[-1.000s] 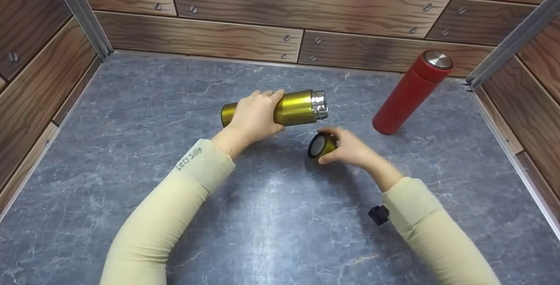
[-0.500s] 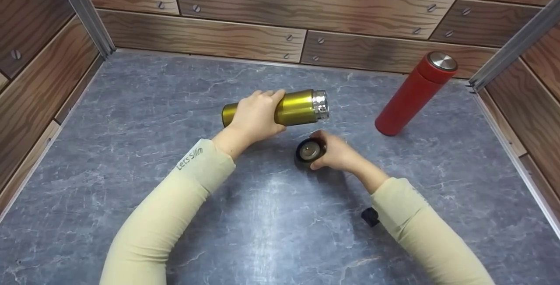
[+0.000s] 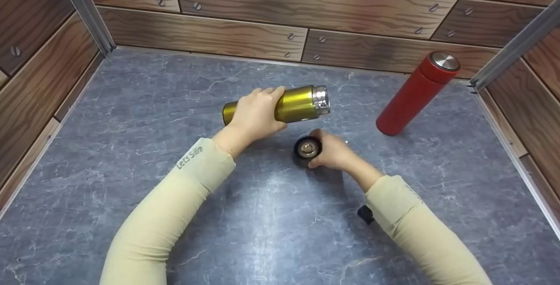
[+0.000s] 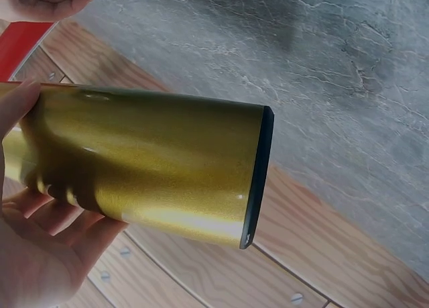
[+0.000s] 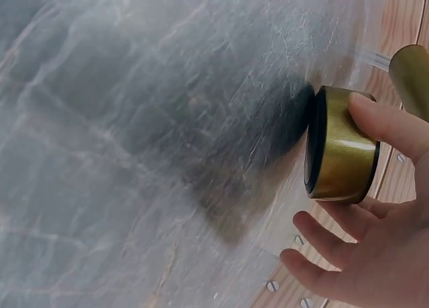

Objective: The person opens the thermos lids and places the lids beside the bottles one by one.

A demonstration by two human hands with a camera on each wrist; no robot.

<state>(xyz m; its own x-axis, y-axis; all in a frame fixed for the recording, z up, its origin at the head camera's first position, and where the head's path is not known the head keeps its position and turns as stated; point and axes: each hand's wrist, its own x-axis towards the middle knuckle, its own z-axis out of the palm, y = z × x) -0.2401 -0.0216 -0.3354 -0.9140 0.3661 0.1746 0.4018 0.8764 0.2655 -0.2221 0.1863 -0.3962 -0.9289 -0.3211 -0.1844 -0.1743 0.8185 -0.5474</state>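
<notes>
A shiny gold thermos bottle [image 3: 297,104] lies almost level in my left hand [image 3: 258,112], its bare steel neck [image 3: 321,100] pointing right. The fingers wrap round its body; in the left wrist view the black-edged base end of the bottle [image 4: 181,160] sticks out past the hand. Just below and left of the neck, apart from it, my right hand [image 3: 333,150] pinches the gold bottle lid [image 3: 307,148] between thumb and fingers. The lid's dark round inside faces up toward the head camera. In the right wrist view, its gold side [image 5: 345,150] shows under the thumb.
A red thermos bottle [image 3: 415,94] with a steel-topped cap stands at the right rear on the grey marbled table [image 3: 262,232]. Wood-patterned walls [image 3: 315,9] enclose the back and sides, with metal corner posts. A small black device [image 3: 365,215] sits by the right sleeve.
My right hand has moved left with the lid and turned it, so its inside now faces up more. The left hand has raised the thermos bottle's neck end very slightly.
</notes>
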